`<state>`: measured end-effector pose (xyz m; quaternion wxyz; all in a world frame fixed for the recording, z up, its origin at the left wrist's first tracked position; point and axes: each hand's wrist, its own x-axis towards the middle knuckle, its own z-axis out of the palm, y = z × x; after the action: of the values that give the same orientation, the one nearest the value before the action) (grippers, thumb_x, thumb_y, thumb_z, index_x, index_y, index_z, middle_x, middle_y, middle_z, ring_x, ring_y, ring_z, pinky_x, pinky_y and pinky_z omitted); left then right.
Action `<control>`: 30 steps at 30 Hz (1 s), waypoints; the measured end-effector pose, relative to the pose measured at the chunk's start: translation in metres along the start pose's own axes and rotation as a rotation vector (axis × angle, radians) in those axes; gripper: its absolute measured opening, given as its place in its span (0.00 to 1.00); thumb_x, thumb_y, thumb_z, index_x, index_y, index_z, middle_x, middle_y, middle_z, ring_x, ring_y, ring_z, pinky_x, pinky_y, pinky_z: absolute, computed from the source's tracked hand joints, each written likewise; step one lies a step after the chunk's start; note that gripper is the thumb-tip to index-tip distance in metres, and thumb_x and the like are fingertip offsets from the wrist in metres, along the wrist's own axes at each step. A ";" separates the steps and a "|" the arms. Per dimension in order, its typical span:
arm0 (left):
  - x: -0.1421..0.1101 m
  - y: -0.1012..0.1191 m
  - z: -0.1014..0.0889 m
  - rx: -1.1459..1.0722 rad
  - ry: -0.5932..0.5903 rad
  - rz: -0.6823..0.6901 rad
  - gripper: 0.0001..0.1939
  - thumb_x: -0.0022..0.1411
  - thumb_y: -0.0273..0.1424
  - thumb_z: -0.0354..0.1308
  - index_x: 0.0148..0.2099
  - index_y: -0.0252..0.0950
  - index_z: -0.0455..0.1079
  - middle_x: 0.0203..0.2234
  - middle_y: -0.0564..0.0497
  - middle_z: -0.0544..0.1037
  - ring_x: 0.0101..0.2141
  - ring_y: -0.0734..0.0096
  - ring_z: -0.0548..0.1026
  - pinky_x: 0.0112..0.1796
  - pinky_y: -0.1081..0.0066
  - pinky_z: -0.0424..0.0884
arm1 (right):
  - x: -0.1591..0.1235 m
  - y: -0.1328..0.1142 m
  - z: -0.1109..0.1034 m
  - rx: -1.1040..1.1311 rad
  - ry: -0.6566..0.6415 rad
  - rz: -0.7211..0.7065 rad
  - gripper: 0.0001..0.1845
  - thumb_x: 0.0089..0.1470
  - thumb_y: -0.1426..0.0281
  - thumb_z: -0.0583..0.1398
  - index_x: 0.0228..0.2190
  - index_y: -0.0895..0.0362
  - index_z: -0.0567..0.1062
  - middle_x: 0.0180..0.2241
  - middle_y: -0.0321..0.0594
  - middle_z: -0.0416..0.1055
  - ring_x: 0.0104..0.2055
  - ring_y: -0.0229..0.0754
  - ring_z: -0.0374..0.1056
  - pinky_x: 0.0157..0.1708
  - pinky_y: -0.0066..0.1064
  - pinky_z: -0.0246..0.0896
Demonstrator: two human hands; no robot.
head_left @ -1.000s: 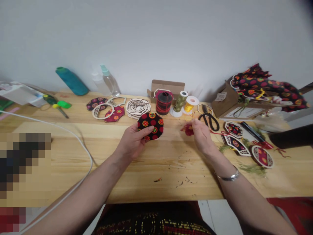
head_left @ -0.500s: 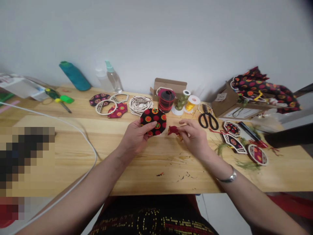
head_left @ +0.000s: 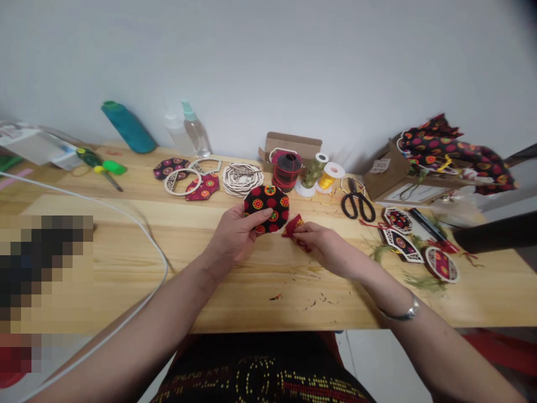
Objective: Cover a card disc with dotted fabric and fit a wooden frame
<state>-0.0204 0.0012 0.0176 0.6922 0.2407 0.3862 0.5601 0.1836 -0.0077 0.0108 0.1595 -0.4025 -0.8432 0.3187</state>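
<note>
Your left hand [head_left: 231,238] grips the black fabric disc [head_left: 268,206], while your right hand [head_left: 319,243] pinches a red scrap [head_left: 292,226] just beside it.

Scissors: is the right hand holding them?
No, the scissors lie on the table away from the right hand, which pinches a red scrap beside the black fabric patch.

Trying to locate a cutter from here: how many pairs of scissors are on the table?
2. A black-handled pair lies on the wooden table beside the open cardboard box; a green-handled pair lies at the far left. Others may be hidden.
</note>
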 end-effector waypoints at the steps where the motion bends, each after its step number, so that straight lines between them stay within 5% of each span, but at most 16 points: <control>1: 0.000 0.000 0.000 0.005 -0.003 0.002 0.12 0.44 0.23 0.69 0.35 0.31 0.78 0.31 0.46 0.83 0.30 0.63 0.81 0.31 0.68 0.78 | 0.003 0.002 -0.001 0.048 -0.010 0.026 0.21 0.52 0.83 0.50 0.39 0.61 0.78 0.41 0.47 0.72 0.36 0.39 0.70 0.36 0.33 0.69; 4: 0.001 -0.001 -0.002 0.012 -0.010 0.008 0.11 0.45 0.23 0.69 0.35 0.32 0.78 0.31 0.46 0.83 0.30 0.63 0.81 0.32 0.67 0.78 | 0.012 0.005 -0.003 0.175 -0.001 0.121 0.19 0.51 0.83 0.50 0.34 0.62 0.79 0.37 0.45 0.72 0.27 0.34 0.67 0.26 0.29 0.67; 8: 0.002 0.000 -0.002 0.009 -0.014 0.010 0.11 0.45 0.22 0.69 0.35 0.32 0.78 0.31 0.46 0.83 0.30 0.64 0.81 0.32 0.68 0.78 | 0.016 0.002 -0.002 0.005 0.027 0.188 0.17 0.50 0.81 0.57 0.41 0.58 0.79 0.37 0.43 0.74 0.34 0.39 0.70 0.36 0.34 0.68; 16: 0.001 0.000 0.000 0.017 -0.010 -0.003 0.12 0.45 0.22 0.68 0.35 0.31 0.77 0.31 0.47 0.83 0.29 0.64 0.81 0.30 0.69 0.78 | 0.004 0.008 0.020 -0.242 0.198 -0.038 0.12 0.59 0.75 0.56 0.40 0.57 0.78 0.42 0.45 0.71 0.44 0.44 0.65 0.42 0.34 0.65; 24: 0.001 -0.001 -0.001 0.020 0.005 -0.011 0.12 0.45 0.22 0.68 0.36 0.32 0.77 0.31 0.47 0.83 0.30 0.65 0.81 0.31 0.69 0.77 | -0.001 -0.015 0.029 -0.876 0.003 -0.146 0.14 0.51 0.83 0.54 0.38 0.67 0.76 0.34 0.53 0.70 0.37 0.49 0.60 0.38 0.39 0.64; 30: 0.001 -0.001 -0.001 0.029 -0.012 -0.012 0.14 0.45 0.23 0.69 0.38 0.31 0.77 0.33 0.47 0.83 0.31 0.66 0.80 0.33 0.70 0.77 | -0.006 -0.019 0.035 -0.965 0.005 -0.155 0.14 0.48 0.85 0.54 0.33 0.65 0.76 0.32 0.52 0.69 0.35 0.49 0.60 0.34 0.38 0.61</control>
<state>-0.0205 0.0015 0.0164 0.6941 0.2519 0.3917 0.5490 0.1584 -0.0358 -0.0031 -0.0199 -0.3673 -0.9218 -0.1221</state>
